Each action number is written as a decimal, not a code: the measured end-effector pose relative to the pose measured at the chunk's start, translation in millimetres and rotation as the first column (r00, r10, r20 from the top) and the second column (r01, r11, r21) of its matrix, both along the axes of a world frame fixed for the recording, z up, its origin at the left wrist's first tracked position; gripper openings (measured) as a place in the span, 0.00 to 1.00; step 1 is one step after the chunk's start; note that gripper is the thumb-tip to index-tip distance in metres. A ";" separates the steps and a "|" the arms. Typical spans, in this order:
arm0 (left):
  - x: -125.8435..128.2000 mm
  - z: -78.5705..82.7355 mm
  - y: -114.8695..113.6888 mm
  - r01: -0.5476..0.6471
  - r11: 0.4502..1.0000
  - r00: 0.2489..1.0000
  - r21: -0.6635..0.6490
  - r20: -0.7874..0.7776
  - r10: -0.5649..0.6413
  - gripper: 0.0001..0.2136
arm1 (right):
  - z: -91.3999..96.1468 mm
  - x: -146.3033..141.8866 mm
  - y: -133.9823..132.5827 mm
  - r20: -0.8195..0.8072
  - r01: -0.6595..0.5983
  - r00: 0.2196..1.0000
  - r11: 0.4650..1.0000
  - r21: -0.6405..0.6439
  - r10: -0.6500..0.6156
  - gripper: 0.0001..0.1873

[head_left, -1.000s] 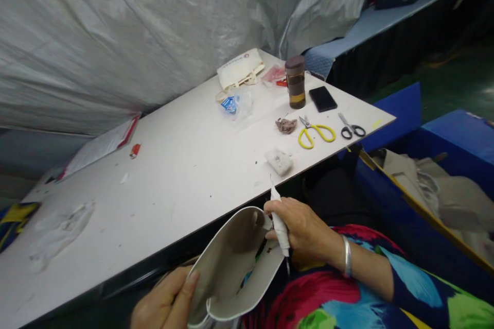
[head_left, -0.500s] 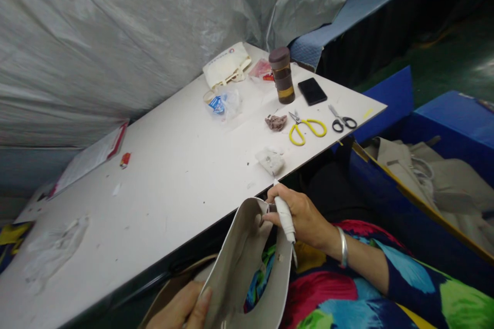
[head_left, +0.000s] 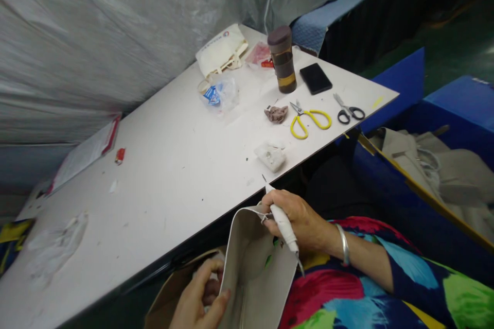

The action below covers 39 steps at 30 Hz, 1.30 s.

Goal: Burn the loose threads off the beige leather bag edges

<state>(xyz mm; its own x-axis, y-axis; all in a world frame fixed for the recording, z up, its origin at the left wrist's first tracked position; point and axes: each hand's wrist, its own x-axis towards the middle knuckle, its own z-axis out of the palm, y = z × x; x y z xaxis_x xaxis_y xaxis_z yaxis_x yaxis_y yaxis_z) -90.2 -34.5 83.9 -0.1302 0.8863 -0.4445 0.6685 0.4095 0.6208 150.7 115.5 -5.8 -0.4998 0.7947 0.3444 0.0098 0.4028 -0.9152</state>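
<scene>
Just below the near edge of the table (head_left: 173,174), the beige pouch (head_left: 258,267) sits between my hands, mouth up, and it's just changed shape: the wide oval opening that showed half a second ago is mostly gone from view, and I'm looking down a deep pocket. Over on the left, my left hand (head_left: 200,293) has shifted along the rim; fingers curl by the outer side, thumb near the edge, though whether they pinch it I can't quite tell. On the right, my right hand (head_left: 299,215) stays closed round the white-wrapped tool (head_left: 283,226), fingertips at the pouch's far corner. Looks to me like a change of hold, the piece being resettled. Past the tool's far tip lies a pale lump (head_left: 272,157), then yellow-handled scissors (head_left: 300,110) and black-handled scissors (head_left: 346,109) farther right, phone (head_left: 316,78) and bottle (head_left: 283,61) beyond. Tightest spots: that table edge, and the tan piece (head_left: 165,293) crowding my left hand.
</scene>
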 end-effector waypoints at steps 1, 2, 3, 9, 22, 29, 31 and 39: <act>-1.5 -4.0 5.0 -0.014 1.000 1.000 -0.025 0.001 0.014 0.14 | -2.3 -1.2 0.2 0.000 -0.007 1.000 1.000 0.016 0.007 0.15; -3.2 -8.1 10.4 -0.017 0.999 1.000 -0.036 -0.003 0.017 0.17 | -4.3 -2.1 0.6 -0.001 -0.011 1.000 0.999 0.033 0.011 0.15; -5.4 -12.0 16.4 -0.003 0.999 1.000 -0.032 -0.011 0.003 0.18 | -6.0 -2.7 1.1 -0.004 -0.018 1.000 0.999 0.050 0.018 0.15; -20.1 -17.5 77.8 0.115 0.908 0.988 0.404 0.050 -0.147 0.13 | -4.4 -3.0 3.5 -0.033 -0.133 0.990 0.976 0.172 0.140 0.14; 30.1 -51.3 162.1 0.304 0.947 0.829 0.106 0.461 -0.317 0.15 | -10.0 -2.0 10.4 0.026 0.227 0.973 0.968 0.103 -0.230 0.11; 33.5 -62.2 155.1 0.051 0.997 0.837 0.064 0.542 -0.078 0.06 | -12.0 -2.8 15.3 0.031 0.184 0.982 0.980 0.073 -0.186 0.08; 18.1 -57.7 149.0 -0.024 0.999 0.817 0.038 0.576 -0.002 0.07 | -7.8 2.3 18.6 -0.022 0.196 0.980 0.980 0.041 -0.196 0.07; -60.3 -14.4 146.4 -0.608 0.774 0.491 -0.179 0.682 0.543 0.12 | -8.1 47.8 51.2 -0.096 0.273 0.942 0.901 -0.337 -0.321 0.29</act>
